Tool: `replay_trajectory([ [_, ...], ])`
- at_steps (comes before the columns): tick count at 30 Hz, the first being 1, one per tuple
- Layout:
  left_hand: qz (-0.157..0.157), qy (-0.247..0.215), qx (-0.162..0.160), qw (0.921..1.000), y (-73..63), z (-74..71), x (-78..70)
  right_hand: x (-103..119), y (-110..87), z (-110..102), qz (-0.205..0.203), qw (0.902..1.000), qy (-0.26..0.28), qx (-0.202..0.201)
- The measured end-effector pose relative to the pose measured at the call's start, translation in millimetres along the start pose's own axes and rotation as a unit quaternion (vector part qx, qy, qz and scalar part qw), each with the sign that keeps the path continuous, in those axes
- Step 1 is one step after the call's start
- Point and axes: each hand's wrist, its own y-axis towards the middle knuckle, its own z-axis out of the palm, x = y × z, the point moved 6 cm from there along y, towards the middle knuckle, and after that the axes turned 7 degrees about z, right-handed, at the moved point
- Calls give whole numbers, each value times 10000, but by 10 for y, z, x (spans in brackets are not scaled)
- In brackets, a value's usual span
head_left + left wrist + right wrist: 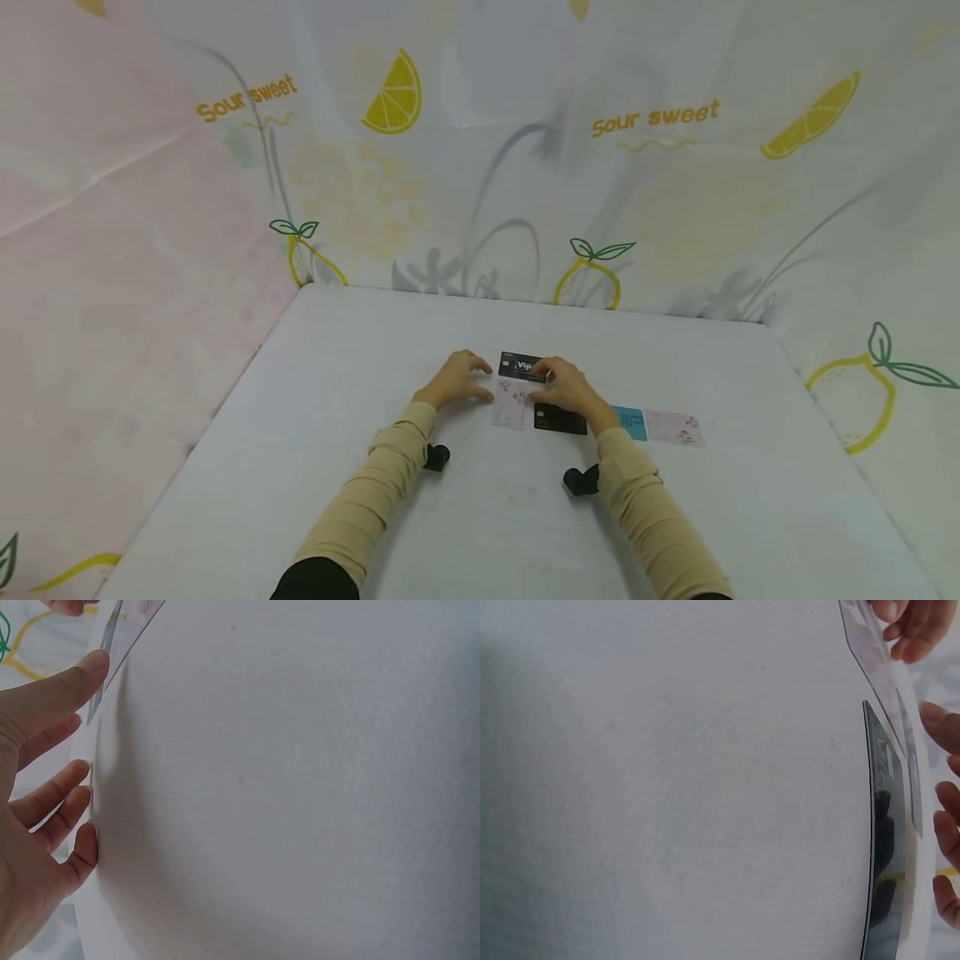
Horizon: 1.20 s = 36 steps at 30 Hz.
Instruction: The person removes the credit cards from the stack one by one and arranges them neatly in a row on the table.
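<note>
A pale pink flowered card (510, 404) lies upright on the white table, just below a black "Vip" card (517, 364). My left hand (455, 379) is at the left of both, fingers loosely bent and apart, thumb tip close to the pink card's left edge. From the right, my right hand (567, 388) reaches in with its fingertips over the Vip card's right end and its thumb near the pink card. Under that hand lies a second black card (560, 419), which the right wrist view shows flat below the spread fingers (946, 825). Neither hand grips a card.
To the right of the second black card are a blue card (630, 423), partly covered by my right wrist, and another pink flowered card (675, 427). Lemon-printed cloth (465, 167) rises behind the table (375, 333).
</note>
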Motion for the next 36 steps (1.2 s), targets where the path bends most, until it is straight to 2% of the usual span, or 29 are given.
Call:
replay_trajectory([
  [6,-48,37,-63,10000,-36,43,12,31,46,83,362,9988,-192,273],
  [14,-25,93,-275,9996,-104,87,28,66,116,229,682,9901,-1084,580],
  [18,-70,4,-323,9995,-142,90,0,74,117,263,784,9876,-1226,586],
  [27,-38,259,-399,9989,-190,106,-64,117,102,278,858,9850,-1408,503],
  [36,-96,1077,-421,9932,-302,199,-197,163,32,279,875,9827,-1622,191],
])
